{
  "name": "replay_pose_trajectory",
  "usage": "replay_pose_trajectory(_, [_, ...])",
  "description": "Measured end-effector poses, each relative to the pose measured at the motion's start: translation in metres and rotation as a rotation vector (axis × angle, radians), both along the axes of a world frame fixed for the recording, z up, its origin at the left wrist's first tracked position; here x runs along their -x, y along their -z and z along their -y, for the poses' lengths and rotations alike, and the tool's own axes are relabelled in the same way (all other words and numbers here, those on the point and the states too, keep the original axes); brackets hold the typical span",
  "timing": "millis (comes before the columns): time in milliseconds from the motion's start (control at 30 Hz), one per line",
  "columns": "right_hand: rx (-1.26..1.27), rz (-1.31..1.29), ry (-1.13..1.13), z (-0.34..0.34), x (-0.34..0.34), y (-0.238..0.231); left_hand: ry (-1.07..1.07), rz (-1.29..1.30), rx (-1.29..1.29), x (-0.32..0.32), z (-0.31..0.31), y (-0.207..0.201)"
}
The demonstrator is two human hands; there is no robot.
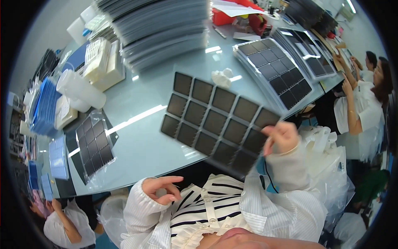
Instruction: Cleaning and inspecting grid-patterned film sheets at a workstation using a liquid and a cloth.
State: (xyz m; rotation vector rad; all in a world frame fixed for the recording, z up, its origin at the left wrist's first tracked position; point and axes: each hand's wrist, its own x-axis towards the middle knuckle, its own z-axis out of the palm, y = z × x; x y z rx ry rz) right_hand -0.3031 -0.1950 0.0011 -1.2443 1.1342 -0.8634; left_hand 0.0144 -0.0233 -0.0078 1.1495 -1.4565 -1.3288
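My right hand (284,137) pinches the right edge of a sheet with a grid of dark square pieces (215,120) in a pale frame. The sheet is tilted and held up over the front edge of the table. My left hand (163,190) is apart from it, lower and to the left, in front of my striped top. Its index finger points out and the other fingers curl loosely, with nothing plainly held. A similar sheet of dark squares (94,143) lies on the table at the left, partly on a dark panel.
A tall stack of grey trays (161,29) stands at the back. Stacked dark-square sheets (275,68) lie at right, near a crumpled white wad (222,78). At left are a translucent jug (81,89) and blue sheets (43,108). Other people sit at right and lower left.
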Motion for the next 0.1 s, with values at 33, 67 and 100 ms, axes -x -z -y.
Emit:
replay_pose_trajectory(33, [0.097,0.065,0.132,0.008,0.014,-0.002,0.022,-0.003,0.008,-0.003,0.003,0.002])
replay_pose_trajectory(67, [0.161,0.035,0.094,0.022,0.034,-0.010,-0.041,0.021,0.035,-0.006,0.007,0.004])
replay_pose_trajectory(100, [0.169,0.032,0.111,0.023,0.037,-0.009,-0.104,0.043,0.063,-0.010,0.011,0.005])
